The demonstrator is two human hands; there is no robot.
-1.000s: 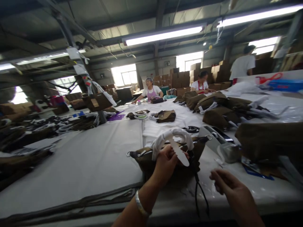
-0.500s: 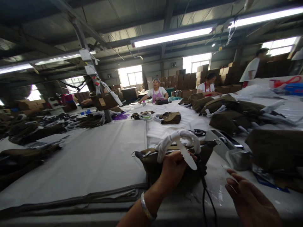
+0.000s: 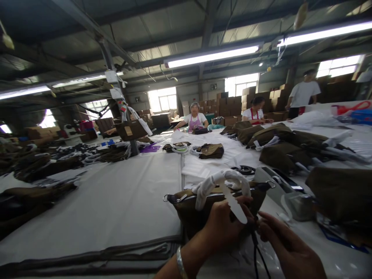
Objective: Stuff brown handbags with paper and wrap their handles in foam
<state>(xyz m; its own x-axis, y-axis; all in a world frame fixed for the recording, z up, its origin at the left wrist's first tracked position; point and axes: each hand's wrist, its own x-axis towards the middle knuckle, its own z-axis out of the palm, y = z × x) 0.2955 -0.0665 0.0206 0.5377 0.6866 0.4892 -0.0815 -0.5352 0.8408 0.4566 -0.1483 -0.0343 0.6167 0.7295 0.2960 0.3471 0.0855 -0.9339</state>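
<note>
A dark olive handbag (image 3: 192, 217) stands upright before me, its zipped top showing and its handles (image 3: 209, 184) wrapped in white. From the handles hangs a white strip with a toothed edge (image 3: 234, 203), crossing in front of my left hand. My left hand (image 3: 223, 223) is closed at the bag's front right, around the upper part of a black cord (image 3: 257, 252); the exact grip is partly hidden. My right hand (image 3: 287, 242) is beside it, thumb and fingers pinched together close to the left fingertips. What the pinch holds is too small to make out.
Olive bags (image 3: 279, 149) are heaped at right, near a grey box-like device (image 3: 270, 186). Another small bag (image 3: 211, 151) lies farther ahead. White sheeting (image 3: 139, 193) covers the table at left; a post (image 3: 133, 147) rises there. Co-workers (image 3: 194, 118) are across the table.
My right hand has moved left, from apart to beside the left fingers at the cord. My left hand has shifted slightly right and down. The far-right person has turned.
</note>
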